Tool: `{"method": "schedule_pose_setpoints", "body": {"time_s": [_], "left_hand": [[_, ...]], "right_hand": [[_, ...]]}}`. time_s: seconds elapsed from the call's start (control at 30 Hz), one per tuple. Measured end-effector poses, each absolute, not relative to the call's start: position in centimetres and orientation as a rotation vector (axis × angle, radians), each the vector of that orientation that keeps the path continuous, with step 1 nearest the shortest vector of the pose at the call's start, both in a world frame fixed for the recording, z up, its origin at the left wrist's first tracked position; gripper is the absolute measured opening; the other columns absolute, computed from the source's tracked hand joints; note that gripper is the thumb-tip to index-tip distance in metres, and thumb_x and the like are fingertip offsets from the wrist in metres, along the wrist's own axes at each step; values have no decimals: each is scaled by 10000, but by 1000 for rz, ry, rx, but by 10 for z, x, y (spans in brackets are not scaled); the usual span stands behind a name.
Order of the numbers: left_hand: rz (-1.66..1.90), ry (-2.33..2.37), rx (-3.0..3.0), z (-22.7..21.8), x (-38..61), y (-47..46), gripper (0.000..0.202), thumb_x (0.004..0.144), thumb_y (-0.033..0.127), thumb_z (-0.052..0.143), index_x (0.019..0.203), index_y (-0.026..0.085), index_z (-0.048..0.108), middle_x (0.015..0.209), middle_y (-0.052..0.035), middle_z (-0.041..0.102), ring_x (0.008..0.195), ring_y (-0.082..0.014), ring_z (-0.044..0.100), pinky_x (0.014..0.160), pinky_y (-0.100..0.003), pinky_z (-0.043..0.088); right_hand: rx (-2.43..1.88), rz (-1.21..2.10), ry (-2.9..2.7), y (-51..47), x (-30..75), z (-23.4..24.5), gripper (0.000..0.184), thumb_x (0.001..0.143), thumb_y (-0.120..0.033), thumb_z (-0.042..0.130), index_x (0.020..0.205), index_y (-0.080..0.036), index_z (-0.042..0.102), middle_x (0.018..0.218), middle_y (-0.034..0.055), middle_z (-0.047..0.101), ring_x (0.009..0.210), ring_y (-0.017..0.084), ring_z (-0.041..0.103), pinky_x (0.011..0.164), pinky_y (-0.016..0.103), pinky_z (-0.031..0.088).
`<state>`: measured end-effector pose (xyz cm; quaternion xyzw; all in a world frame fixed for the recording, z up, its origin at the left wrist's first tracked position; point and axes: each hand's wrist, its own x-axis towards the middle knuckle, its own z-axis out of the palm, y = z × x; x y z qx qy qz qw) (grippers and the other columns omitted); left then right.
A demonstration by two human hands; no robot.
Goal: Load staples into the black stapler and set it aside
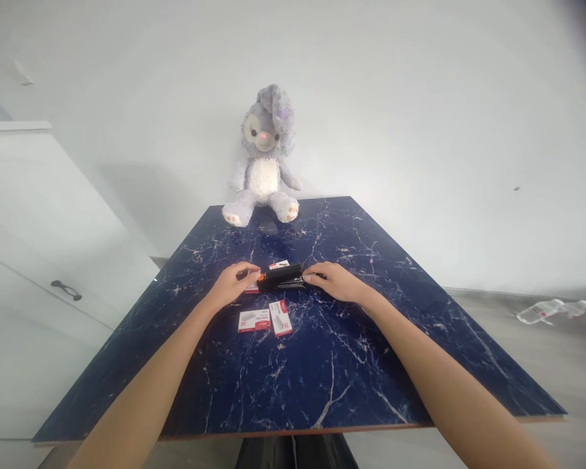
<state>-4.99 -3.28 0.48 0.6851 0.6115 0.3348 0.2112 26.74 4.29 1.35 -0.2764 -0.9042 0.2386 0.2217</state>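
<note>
A black stapler (280, 278) with an orange piece at its left end lies across the middle of the table, between my two hands. My left hand (232, 284) is closed on that orange end, thumb and fingertips against it. At the other end, my right hand (333, 280) pinches the stapler's tip, where a metal strip shows. Small white and red staple boxes are around it: one (251, 286) partly behind my left fingers, another (279, 264) just beyond the stapler. Nearer to me lie a flat staple box (254, 320) and a tilted one (280, 318), side by side.
The dark blue marbled table (351, 365) has white veins and a brown front edge. A grey plush rabbit (264, 156) sits at its far edge against the wall. To the left stands a white cabinet (39, 312) with a dark handle. Clear plastic packaging (542, 311) lies on the floor at right.
</note>
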Motion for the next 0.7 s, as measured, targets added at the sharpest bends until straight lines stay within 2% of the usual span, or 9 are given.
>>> {"method": "schedule_pose_setpoints", "body": {"time_s": [0.27, 0.7], "left_hand": [[939, 1698, 1896, 7, -49, -33, 392, 880, 561, 607, 1075, 251, 745, 1153, -73, 731, 1051, -276, 663, 934, -402, 495], [931, 1696, 1888, 9, -48, -34, 390, 889, 554, 597, 1083, 248, 741, 1158, -69, 730, 1061, -276, 664, 938, -394, 495]], "right_hand": [[-770, 612, -2522, 40, 267, 16, 325, 1010, -418, 480, 1134, -255, 732, 1145, 51, 740, 1034, 237, 669, 954, 375, 474], [-830, 550, -2530, 39, 265, 13, 282, 984, -407, 546, 1105, -250, 746, 1116, 54, 746, 1016, 247, 670, 944, 377, 480]]}}
